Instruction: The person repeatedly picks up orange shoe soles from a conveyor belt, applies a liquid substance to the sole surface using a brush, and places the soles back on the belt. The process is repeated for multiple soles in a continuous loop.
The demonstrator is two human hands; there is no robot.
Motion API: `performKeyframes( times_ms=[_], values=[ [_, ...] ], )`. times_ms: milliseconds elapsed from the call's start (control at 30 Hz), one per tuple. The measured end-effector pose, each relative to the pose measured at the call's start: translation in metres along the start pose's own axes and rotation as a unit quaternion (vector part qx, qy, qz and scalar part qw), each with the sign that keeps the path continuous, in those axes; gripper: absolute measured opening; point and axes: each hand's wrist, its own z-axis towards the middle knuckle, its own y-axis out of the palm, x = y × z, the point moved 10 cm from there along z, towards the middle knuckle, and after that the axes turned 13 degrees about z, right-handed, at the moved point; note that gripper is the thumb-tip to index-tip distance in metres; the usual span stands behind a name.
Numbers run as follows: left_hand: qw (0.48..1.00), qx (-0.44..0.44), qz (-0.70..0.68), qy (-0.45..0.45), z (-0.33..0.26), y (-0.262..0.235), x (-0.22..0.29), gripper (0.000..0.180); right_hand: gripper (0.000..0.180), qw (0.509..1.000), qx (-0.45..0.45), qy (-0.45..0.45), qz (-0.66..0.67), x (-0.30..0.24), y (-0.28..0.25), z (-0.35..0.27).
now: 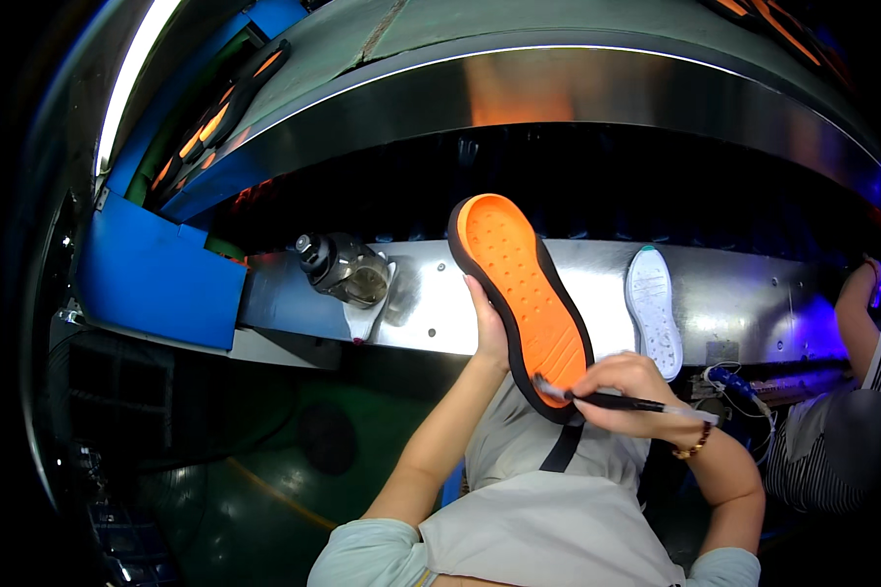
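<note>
An orange shoe sole with a black rim [521,284] is tilted up in front of me, its dimpled inner face toward me. Along its left edge my left hand [489,323] grips it, with the fingers partly hidden behind. My right hand [628,391] is closed round a black-handled brush [622,402]. The bristles touch the orange surface near the sole's lower end. To the right, a white shoe sole [653,305] lies on the metal ledge [416,318].
A dark-capped bottle [343,269] stands on a white cloth [366,318] at the ledge's left. Beyond is a green conveyor belt [519,24] carrying black-and-orange soles [215,122] at far left. A blue panel [162,269] borders the left. Another person's arm [857,318] shows at right.
</note>
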Motion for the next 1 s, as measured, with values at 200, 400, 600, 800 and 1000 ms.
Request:
performKeyframes(
  times_ms=[200, 400, 600, 800, 1000],
  values=[
    [0.99, -0.075, -0.118, -0.006, -0.015, 0.057, -0.012, 0.075, 0.014, 0.968, 0.17, -0.001, 0.182, -0.012, -0.08, 0.03],
    [0.994, -0.025, -0.105, -0.016, -0.014, 0.055, -0.01, 0.075, 0.015, 0.989, 0.033, -0.082, 0.12, -0.045, -0.044, 0.035],
    [0.998, -0.026, -0.057, 0.021, -0.011, 0.058, 0.006, 0.075, 0.014, 0.957, 0.15, 0.016, 0.248, -0.001, -0.073, 0.033],
    [0.993, 0.081, -0.029, 0.086, -0.001, 0.03, 0.041, 0.076, 0.016, 0.961, 0.033, -0.056, 0.27, -0.034, -0.046, 0.02],
    [0.99, 0.038, -0.025, 0.134, 0.013, 0.03, 0.068, 0.081, 0.019, 0.982, -0.014, -0.095, 0.166, -0.046, -0.036, 0.013]
  ],
)
